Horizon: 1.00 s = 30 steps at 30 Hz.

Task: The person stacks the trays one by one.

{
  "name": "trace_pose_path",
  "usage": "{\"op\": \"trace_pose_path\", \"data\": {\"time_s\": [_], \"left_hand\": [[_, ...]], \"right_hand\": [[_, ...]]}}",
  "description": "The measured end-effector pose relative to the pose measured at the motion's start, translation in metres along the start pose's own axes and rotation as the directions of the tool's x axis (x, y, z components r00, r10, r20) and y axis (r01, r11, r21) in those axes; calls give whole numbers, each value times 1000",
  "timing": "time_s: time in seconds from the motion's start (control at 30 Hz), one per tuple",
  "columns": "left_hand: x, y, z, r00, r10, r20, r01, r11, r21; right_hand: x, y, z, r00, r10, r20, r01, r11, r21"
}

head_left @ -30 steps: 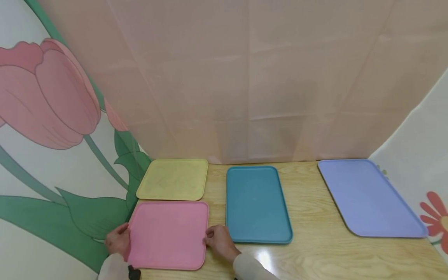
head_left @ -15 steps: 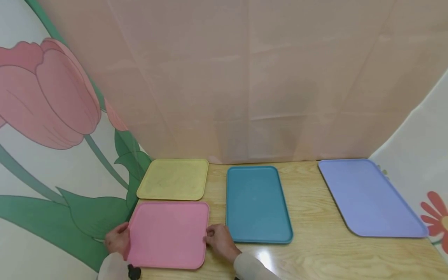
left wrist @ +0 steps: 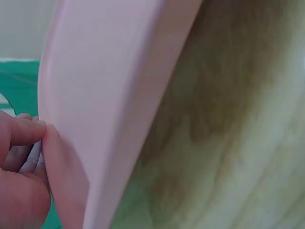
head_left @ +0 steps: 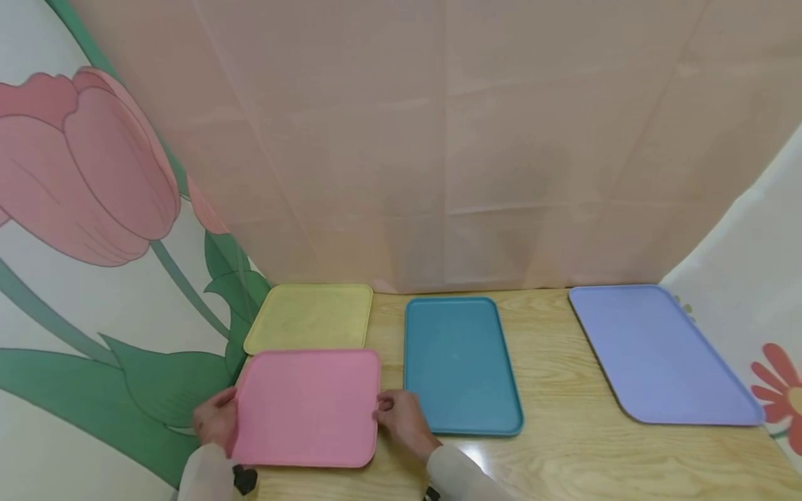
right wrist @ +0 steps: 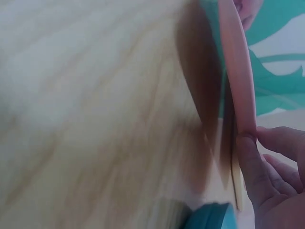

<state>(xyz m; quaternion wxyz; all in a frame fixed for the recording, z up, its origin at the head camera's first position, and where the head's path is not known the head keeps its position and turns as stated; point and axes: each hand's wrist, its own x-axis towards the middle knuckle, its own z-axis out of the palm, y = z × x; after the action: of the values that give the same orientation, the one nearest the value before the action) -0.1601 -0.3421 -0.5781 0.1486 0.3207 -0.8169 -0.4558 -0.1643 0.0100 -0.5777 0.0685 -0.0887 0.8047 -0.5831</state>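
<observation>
- Head view: the left hand point(head_left: 216, 419) and the right hand point(head_left: 404, 421) pinch opposite side edges of a pink rectangular tray point(head_left: 307, 409), which spans the space between them. Just beyond this grip is a yellow tray point(head_left: 310, 316), its near edge hidden by the pink one. A teal tray point(head_left: 462, 365) lies just beside the right hand; a lavender tray point(head_left: 664, 355) lies well apart, farther right.
- Left wrist view: thumb and fingers clasp the pink rim, with wood-grain tabletop point(left wrist: 228, 143) past the tray.
- Right wrist view: thumb and fingertips pinch the rim, raised off the tabletop; a teal edge shows near the hand.
</observation>
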Motion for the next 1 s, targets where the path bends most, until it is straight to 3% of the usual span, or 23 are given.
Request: {"op": "trace_pose_path", "data": {"time_s": [0.3,0.6,0.83,1.0], "left_hand": [[2,15,19,999,33,15,-33,999,-1],[-1,35,36,996,71,59,-68,996,-55],[0,46,51,995,83,58,-82,996,-25],[3,62,65,989,107,101,-103,994,-41]], "right_hand": [[4,6,-26,998,-32,-53,31,999,-21],[7,11,-51,996,14,-83,-17,999,-40],[4,15,-62,992,29,-120,-35,998,-44],[1,19,-73,986,37,-164,-47,997,-61]]}}
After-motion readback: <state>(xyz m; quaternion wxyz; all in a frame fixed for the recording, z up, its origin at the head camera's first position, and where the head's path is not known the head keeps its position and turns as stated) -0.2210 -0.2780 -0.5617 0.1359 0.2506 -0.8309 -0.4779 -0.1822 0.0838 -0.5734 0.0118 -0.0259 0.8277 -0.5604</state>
